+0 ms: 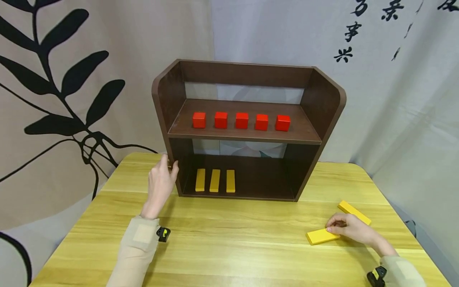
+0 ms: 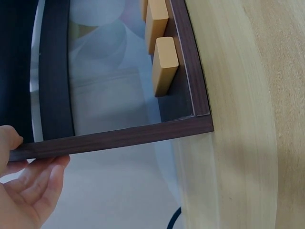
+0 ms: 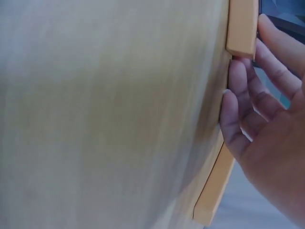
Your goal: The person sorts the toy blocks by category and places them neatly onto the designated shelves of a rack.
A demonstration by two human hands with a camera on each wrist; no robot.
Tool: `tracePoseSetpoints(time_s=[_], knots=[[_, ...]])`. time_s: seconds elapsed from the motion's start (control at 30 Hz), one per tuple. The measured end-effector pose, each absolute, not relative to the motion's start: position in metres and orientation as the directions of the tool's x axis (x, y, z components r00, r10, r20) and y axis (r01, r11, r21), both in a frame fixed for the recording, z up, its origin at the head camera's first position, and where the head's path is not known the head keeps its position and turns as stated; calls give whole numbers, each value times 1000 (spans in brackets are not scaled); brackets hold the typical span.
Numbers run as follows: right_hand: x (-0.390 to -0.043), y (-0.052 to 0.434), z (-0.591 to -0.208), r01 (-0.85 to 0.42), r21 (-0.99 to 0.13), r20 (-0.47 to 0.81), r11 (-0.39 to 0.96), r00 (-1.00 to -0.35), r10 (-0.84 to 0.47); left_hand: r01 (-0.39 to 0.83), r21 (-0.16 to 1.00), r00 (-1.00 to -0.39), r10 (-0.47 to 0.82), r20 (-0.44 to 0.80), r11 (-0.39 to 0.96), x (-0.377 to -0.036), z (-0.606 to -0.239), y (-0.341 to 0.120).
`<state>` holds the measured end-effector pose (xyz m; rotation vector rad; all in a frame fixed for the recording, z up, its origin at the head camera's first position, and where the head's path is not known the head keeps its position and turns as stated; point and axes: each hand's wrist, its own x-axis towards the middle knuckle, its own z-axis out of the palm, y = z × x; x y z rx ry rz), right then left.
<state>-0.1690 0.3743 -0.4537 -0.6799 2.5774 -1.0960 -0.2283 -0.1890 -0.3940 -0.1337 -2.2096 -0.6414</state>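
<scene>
A dark brown two-tier shelf (image 1: 244, 139) stands on the wooden table. My left hand (image 1: 162, 179) grips its left side panel; in the left wrist view the thumb and fingers lie on opposite faces of that panel (image 2: 114, 139). Several red cubes (image 1: 242, 120) sit in a row on the upper tier. Three yellow blocks (image 1: 214, 181) stand upright on the lower tier, toward its left. At the right of the table, my right hand (image 1: 353, 229) pinches the right end of a flat yellow block (image 1: 320, 236). Another yellow block (image 1: 355, 212) lies just behind that hand.
The pale wooden table (image 1: 229, 243) reaches in front of the shelf and to both sides. Behind it hangs a light curtain (image 1: 394, 99) with black leaf prints and written characters. A black curved thing (image 1: 21, 255) shows at the lower left.
</scene>
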Motion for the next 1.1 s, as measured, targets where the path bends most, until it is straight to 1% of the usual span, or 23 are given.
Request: tracePoseSetpoints(time_s=[0.1, 0.27, 0.4, 0.6, 0.83, 1.1], knots=[[-169, 377, -454, -365, -742, -20, 563, -827, -562, 301, 402, -659, -117, 743, 865, -229, -394, -189], [-168, 382, -456, -432, -783, 22, 448, -739, -674, 300, 402, -655, -119, 746, 865, -229, -394, -189], [-168, 383, -457, -463, -779, 34, 423, -705, -708, 305, 403, -651, -120, 749, 863, -228, -394, -189], [-165, 375, -455, -519, -694, 65, 498, -735, -675, 305, 397, -644, -120, 756, 866, -229, -395, -189], [-164, 361, -457, -600, -578, 172, 553, -752, -636, 299, 398, -653, -118, 748, 867, -230, -395, -189], [-165, 345, -453, -611, -482, 248, 628, -782, -572, 305, 397, -647, -118, 753, 866, -229, -395, -189]])
